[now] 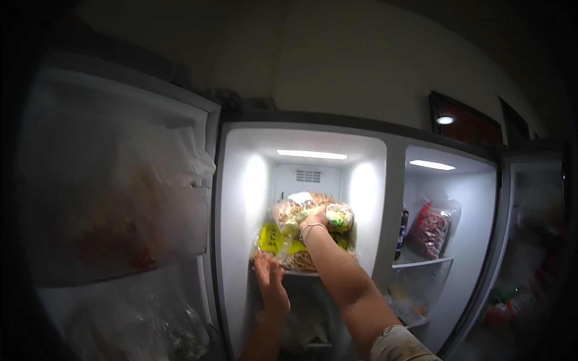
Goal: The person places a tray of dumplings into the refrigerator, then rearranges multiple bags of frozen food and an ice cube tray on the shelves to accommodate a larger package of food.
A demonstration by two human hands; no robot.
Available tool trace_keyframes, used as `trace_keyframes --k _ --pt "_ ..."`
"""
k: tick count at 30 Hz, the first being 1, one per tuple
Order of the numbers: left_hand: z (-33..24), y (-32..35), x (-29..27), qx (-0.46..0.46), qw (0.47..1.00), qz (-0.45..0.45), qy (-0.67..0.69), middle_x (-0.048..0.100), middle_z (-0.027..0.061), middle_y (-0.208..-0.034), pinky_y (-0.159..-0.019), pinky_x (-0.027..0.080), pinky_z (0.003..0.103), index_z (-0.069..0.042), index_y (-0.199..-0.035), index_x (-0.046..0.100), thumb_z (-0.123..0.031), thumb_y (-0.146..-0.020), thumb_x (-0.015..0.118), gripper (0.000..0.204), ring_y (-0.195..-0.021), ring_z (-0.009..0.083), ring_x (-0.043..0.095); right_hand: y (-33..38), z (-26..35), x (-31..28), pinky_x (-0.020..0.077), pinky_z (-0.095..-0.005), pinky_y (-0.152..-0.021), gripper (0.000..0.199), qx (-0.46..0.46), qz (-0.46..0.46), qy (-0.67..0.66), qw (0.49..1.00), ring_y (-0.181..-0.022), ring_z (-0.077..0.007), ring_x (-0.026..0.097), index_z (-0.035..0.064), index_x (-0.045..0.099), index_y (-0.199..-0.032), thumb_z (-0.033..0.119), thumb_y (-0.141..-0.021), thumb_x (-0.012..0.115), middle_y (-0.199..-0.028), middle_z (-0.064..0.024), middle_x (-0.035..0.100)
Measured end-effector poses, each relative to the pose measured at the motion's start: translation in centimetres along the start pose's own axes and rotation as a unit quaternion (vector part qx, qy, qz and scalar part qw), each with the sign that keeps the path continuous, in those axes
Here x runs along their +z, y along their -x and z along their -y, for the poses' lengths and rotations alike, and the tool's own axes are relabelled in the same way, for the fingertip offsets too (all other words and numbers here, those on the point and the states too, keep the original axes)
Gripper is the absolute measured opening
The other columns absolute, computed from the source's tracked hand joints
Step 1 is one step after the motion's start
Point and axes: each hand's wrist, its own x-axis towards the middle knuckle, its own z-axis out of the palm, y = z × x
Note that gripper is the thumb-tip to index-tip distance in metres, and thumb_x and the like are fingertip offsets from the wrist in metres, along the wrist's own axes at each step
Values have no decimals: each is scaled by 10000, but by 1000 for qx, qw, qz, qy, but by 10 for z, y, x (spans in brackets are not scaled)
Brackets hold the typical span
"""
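Observation:
On the top shelf of a lit fridge compartment lie several clear plastic bags of food. My right hand, with a bracelet at the wrist, reaches in among the upper bags. It touches a clear bag of light brown food, and its fingers are mostly hidden. Just right of it sits a smaller bag with a green mark. Underneath is a yellow-printed bag with brown stick-like pieces showing. My left hand is raised at this bag's front left corner, fingers stretched out and apart, with nothing in it.
An open door on the left holds filled plastic bags. A divider separates the right compartment, where a bag of red pieces and a dark bottle stand on a shelf. Another open door is at far right.

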Motion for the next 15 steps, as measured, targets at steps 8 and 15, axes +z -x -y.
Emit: trace_keyframes --k 8,15 --pt "11 -1 -33 67 990 -92 -82 415 120 -1246 -899 364 337 -54 -1361 267 -403 -927 451 587 -1098 189 433 -37 -51 13 430 -411 -922 833 -42 -67 200 977 -1084 -389 525 -84 70 -1386 506 -895 391 -1223 -304 478" --pt "22 3 -29 36 992 -89 -79 417 142 -1264 -918 367 332 -31 -1352 286 -312 -938 445 525 -1122 207 445 -54 -54 4 426 -393 -914 763 -18 51 171 984 -1093 -372 522 -160 456 -1170 537 -862 432 -1224 -282 494"
